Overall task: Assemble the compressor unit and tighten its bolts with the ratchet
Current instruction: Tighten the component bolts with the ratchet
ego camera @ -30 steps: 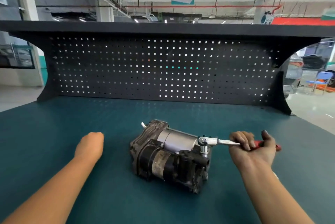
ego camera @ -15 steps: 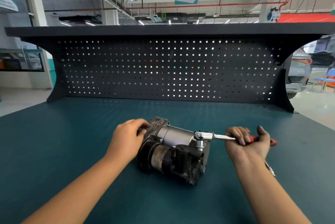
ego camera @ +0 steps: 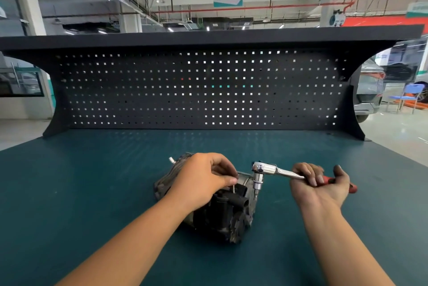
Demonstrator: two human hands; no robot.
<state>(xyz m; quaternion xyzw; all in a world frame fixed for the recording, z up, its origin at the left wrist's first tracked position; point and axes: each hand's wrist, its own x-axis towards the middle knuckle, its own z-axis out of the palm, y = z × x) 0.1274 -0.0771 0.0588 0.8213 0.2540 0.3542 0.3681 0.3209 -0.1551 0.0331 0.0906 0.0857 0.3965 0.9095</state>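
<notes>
Teal surface [ego camera: 92,193] has the compressor [ego camera: 222,218] sitting dead centre; looks like the bolt-starting stage to me. Left hand [ego camera: 201,181] pinches a small bolt [ego camera: 233,188] right over the black housing; right hand [ego camera: 322,188] is wrapped round the ratchet [ego camera: 278,171] handle, socket hovering just beside the unit. Next up, I reckon: seat that bolt straight, then drop the socket on it; can't spot any tray for bolts.

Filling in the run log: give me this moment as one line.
left hand pinches bolt above compressor | right hand grips ratchet | bolt thread exposed
</notes>
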